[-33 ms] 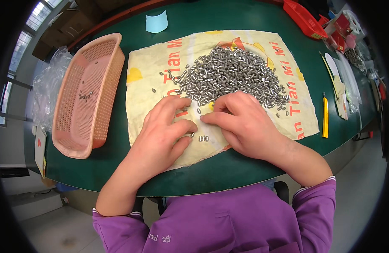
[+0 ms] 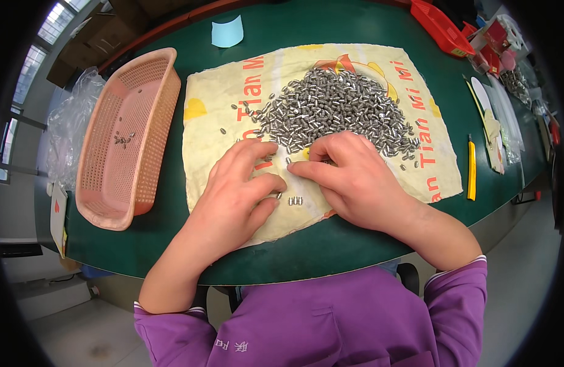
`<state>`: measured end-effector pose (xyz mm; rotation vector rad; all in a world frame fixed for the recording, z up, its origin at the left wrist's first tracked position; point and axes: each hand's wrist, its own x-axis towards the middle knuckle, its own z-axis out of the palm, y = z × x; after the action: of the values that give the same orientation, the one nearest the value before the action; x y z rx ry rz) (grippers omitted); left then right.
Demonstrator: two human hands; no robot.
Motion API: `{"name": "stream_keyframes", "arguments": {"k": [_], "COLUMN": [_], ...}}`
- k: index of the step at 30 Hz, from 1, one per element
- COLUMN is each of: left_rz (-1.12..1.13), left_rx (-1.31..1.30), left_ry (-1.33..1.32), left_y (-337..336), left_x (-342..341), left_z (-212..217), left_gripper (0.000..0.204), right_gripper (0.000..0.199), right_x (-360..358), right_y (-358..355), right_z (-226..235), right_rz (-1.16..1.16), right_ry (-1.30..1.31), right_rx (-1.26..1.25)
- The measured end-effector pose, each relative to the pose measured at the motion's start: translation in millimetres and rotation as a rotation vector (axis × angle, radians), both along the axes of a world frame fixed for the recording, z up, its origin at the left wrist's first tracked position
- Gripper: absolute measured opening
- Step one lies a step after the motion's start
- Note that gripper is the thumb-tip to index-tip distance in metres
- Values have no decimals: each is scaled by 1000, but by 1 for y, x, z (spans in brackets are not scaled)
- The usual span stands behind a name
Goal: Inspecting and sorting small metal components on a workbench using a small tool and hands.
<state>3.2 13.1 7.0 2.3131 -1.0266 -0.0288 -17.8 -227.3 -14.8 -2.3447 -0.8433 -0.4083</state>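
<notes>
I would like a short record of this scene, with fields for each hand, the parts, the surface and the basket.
left hand: palm down on the cloth, fingertips at the near edge of the pile
right hand: palm down, fingers touching the pile's near edge
metal parts: heap of small silvery cylinders
cloth: cream printed sack spread on the green table
pink basket: left of the cloth, a few parts inside

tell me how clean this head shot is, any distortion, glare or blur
Head view: strong fisheye, the green table edge bows and the corners go black; light is even with soft shadows under both hands; the metal pieces glint a little; centre sharp, far-right clutter smeared.
</notes>
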Motion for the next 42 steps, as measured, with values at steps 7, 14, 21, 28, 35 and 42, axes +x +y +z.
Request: {"name": "stream_keyframes", "arguments": {"k": [7,14,21,28,35,42], "left_rz": [-10,-30,-51,-2,-14,-16], "left_rx": [-54,-42,-43,-92,-25,18], "left_ry": [47,40,37,122,43,20], "left_y": [0,-2,-2,-2,0,-1], "left_x": [1,0,0,-1,-1,-2], "left_z": [-6,-8,-9,-1,-1,0], "left_gripper": [23,24,28,30,27,27], "right_gripper": [15,15,17,17,15,12], "right_x": [5,-1,-2,0,-1,-1], "right_y": [-1,-7,-6,-9,-8,-9], "right_z": [-4,4,3,11,3,4], "right_rz": [-16,20,93,60,70,80], "right_ry": [-46,99,144,126,87,115], "right_rx": [-54,-43,16,-20,-4,1]}}
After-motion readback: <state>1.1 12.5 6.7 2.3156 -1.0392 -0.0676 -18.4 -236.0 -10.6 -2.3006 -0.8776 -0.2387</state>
